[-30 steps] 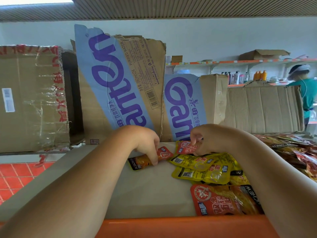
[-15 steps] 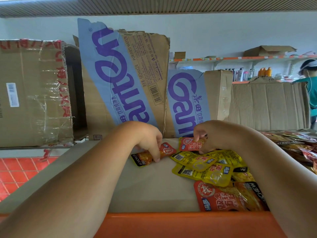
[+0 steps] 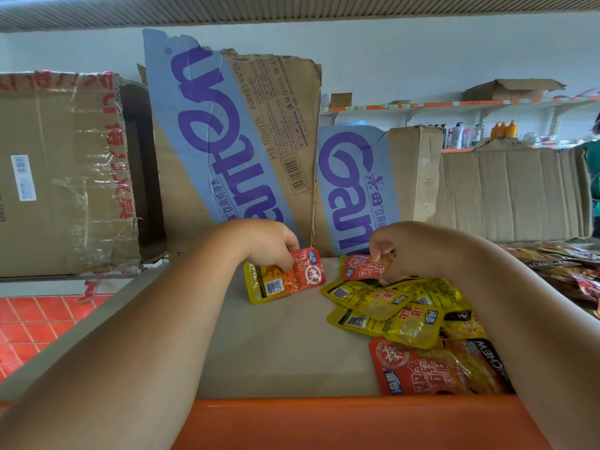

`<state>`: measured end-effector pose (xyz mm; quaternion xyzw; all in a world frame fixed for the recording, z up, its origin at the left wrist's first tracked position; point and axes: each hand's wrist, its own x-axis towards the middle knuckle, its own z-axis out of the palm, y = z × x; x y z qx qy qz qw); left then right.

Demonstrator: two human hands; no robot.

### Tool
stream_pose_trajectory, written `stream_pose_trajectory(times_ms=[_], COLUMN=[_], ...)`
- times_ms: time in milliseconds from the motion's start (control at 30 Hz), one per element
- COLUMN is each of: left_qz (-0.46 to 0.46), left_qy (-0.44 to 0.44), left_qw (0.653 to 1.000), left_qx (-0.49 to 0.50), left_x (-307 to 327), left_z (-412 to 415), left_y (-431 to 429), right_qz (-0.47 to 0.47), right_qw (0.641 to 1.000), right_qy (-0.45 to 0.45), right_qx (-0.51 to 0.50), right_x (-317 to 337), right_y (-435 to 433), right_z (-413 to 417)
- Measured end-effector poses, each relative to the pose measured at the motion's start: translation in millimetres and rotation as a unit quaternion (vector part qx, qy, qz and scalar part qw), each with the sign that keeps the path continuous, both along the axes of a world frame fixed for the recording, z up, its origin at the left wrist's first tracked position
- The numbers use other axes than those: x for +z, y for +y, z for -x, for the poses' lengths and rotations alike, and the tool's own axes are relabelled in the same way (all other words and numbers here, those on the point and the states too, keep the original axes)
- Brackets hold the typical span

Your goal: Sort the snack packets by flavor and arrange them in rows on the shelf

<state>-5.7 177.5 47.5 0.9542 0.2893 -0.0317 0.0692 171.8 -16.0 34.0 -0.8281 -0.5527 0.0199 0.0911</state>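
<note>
My left hand (image 3: 271, 246) grips a red and orange snack packet (image 3: 289, 277), tilted up on its edge on the beige shelf (image 3: 276, 345). To its right my right hand (image 3: 402, 251) pinches a second red packet (image 3: 362, 267) at the back of a loose pile. That pile holds several yellow packets (image 3: 389, 313) overlapping each other. A larger red packet (image 3: 418, 371) lies at the front by the orange shelf edge (image 3: 324, 423), partly under my right forearm.
Flattened cardboard boxes with purple lettering (image 3: 233, 151) lean along the back of the shelf. A taped brown box (image 3: 61, 177) stands at the left. More dark red packets (image 3: 558, 264) are heaped at the far right. Red floor tiles (image 3: 39, 323) show at lower left.
My left hand has lifted its red packet from lying flat to tilted up on its edge. My right hand stays pinching the other red packet at the pile's back.
</note>
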Motion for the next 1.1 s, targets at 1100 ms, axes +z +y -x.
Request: stream_pose_trajectory(times_ms=[1100], left_qz=[0.013], left_qy=[0.019], left_qw=[0.999], left_qx=[0.037], left_x=[-19], left_z=[18], left_y=[-55], right_qz=[-0.132], right_qw=[0.986], right_qy=[0.046], right_qx=[0.090], right_x=[-3], right_y=[7], right_z=[-3])
